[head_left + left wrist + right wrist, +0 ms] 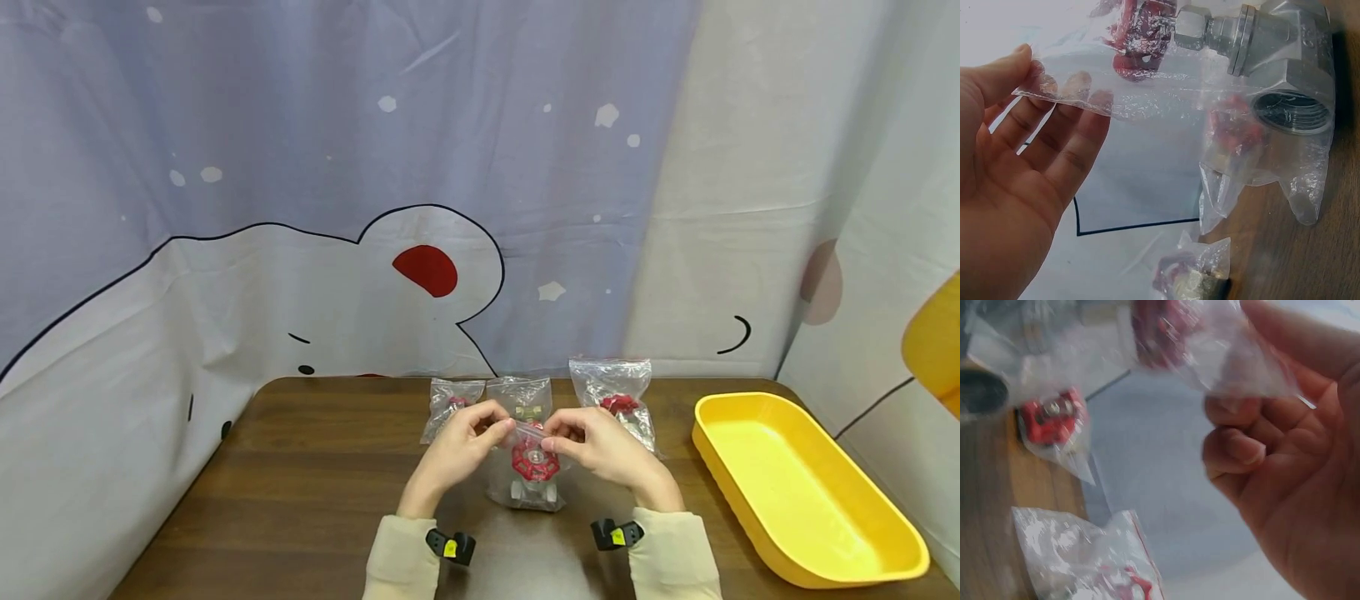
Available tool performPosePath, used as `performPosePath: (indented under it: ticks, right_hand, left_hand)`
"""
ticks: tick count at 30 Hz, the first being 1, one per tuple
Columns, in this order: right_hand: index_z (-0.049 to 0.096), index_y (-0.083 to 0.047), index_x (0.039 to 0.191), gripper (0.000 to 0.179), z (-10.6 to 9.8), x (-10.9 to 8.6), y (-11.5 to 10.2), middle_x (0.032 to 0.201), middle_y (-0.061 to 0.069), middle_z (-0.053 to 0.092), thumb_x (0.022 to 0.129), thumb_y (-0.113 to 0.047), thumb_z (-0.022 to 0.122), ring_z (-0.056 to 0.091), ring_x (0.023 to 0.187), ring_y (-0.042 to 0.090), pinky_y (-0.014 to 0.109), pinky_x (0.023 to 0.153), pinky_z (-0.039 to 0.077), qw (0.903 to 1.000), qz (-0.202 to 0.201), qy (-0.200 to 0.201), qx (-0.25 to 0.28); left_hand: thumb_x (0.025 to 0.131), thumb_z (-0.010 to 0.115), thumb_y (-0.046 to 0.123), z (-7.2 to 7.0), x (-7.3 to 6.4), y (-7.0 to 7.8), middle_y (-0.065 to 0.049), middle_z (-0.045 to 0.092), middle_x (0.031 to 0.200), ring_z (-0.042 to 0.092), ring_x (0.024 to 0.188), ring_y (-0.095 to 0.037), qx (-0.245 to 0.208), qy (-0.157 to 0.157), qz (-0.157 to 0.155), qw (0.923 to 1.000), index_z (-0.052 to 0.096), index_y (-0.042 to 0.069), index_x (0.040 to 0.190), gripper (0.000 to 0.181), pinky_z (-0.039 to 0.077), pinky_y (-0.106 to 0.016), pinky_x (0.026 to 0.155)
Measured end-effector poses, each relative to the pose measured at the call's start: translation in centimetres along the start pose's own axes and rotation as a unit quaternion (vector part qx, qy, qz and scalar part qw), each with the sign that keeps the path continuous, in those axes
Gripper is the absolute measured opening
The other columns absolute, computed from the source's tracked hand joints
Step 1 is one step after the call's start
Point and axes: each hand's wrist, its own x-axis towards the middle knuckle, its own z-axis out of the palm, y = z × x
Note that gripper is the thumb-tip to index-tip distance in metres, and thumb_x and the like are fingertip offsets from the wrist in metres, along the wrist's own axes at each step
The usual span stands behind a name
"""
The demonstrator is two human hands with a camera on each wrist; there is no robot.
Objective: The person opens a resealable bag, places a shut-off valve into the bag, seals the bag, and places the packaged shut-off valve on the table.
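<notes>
A clear zip bag (501, 487) stands upright over the table's middle, with a metal valve (1291, 44) inside it. The valve's red handwheel (535, 461) is uppermost, below the bag's mouth. My left hand (459, 450) pinches the left top corner of the bag between thumb and fingers. At the right top corner, my right hand (603, 450) pinches the plastic the same way. Fingers of the left hand (1029, 144) show through and behind the film in the left wrist view. Whether the zip is sealed cannot be made out.
Behind the held bag lies another bagged valve (528, 412) with a brass-coloured body. Smaller bagged valve (457, 402) sits back left, and a third bagged valve (619, 404) back right. A yellow tray (731, 492) stands at the right on the brown wooden table (300, 492). A curtain (300, 125) hangs behind.
</notes>
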Motion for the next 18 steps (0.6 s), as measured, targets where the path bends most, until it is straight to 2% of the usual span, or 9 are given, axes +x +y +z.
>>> performPosePath:
  ticks: [3,6,12,18]
  right_hand:
    - [0.069,-0.011,0.089,0.006,-0.57,-0.42,0.0,0.072,-0.007,0.06,0.089,-0.016,0.072,0.053,0.065,0.008,0.025,0.06,0.045,0.9996,0.021,-0.019,-0.001]
    - [0.069,-0.013,0.086,0.005,-0.9,-0.65,0.24,0.071,-0.009,0.058,0.09,-0.015,0.072,0.052,0.064,0.007,0.025,0.059,0.045,0.9994,0.022,-0.027,-0.01]
    - [0.069,-0.016,0.084,0.008,-0.77,-0.58,0.45,0.068,-0.011,0.056,0.089,-0.011,0.071,0.049,0.061,0.005,0.024,0.055,0.044,0.9995,0.007,-0.019,-0.025]
    - [0.068,-0.014,0.087,0.006,-0.83,-0.69,0.28,0.07,-0.009,0.057,0.089,-0.017,0.072,0.051,0.063,0.006,0.025,0.057,0.044,0.9991,0.026,-0.021,-0.024]
  left_hand:
    - [0.098,0.062,0.025,-0.01,0.0,0.01,0.004,0.061,0.08,0.055,0.073,-0.013,0.001,-0.002,0.003,1.0,0.067,0.008,0.09,0.019,0.043,-0.027,0.06]
    - [0.098,0.061,0.025,0.0,0.03,0.01,0.004,0.061,0.08,0.055,0.072,-0.013,0.0,-0.002,0.005,1.0,0.067,0.008,0.091,0.02,0.043,-0.027,0.059]
    - [0.098,0.061,0.025,0.0,0.01,-0.02,0.002,0.061,0.08,0.055,0.072,-0.013,0.001,-0.003,0.006,1.0,0.067,0.006,0.092,0.022,0.044,-0.027,0.059]
    - [0.099,0.06,0.025,-0.04,0.04,-0.06,-0.006,0.063,0.082,0.056,0.074,-0.014,-0.006,-0.005,0.006,1.0,0.066,0.003,0.092,0.023,0.044,-0.027,0.061]
